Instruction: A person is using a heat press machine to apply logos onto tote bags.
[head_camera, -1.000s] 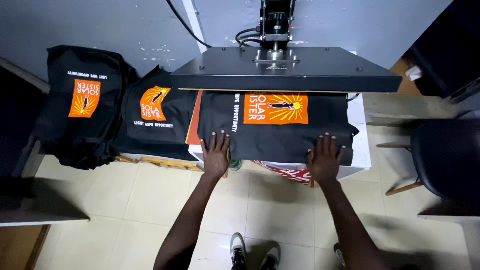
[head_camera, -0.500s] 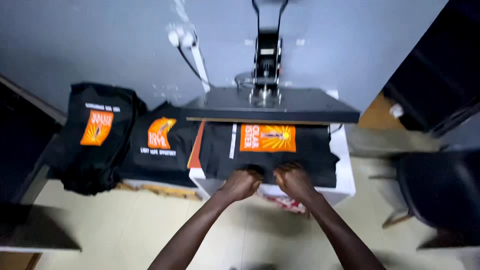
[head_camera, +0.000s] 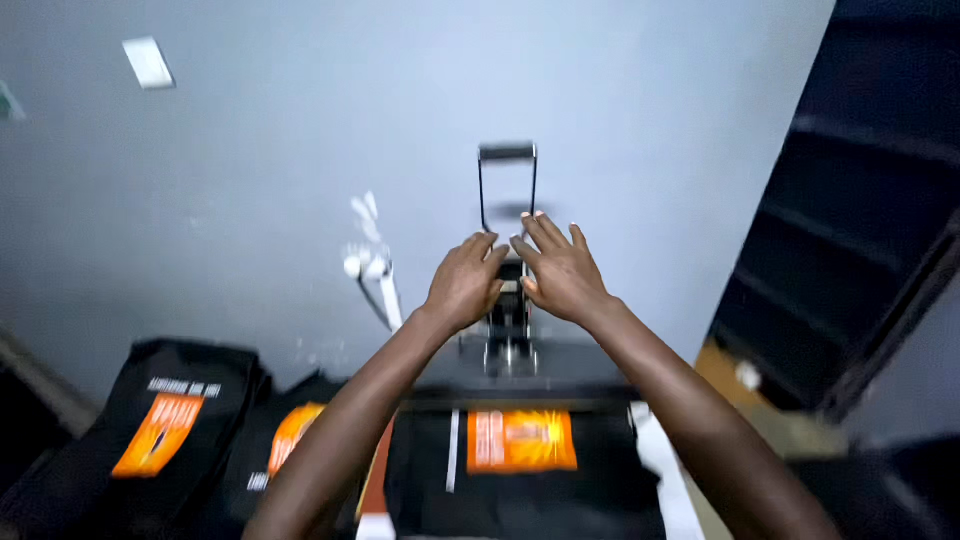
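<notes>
Grey wall (head_camera: 250, 200) filled most of the view, with one small pale rectangular plate (head_camera: 148, 62) fixed high on its left and a dark shelving unit (head_camera: 870, 200) at the right edge. You had both hands raised in front of the heat press (head_camera: 510, 350): your left hand (head_camera: 465, 285) and your right hand (head_camera: 560, 270) side by side, fingers loose and spread, grasping nothing. They sat just below the press's one black loop handle (head_camera: 507, 170), which stood upright above them; I could not tell whether they touched the column behind. Under the raised plate lay one black garment (head_camera: 520, 480) bearing one orange rectangular print (head_camera: 520, 440) with a thin white strip to its left. Two more black printed garments (head_camera: 170, 430) lay at the left, each with an orange patch.
</notes>
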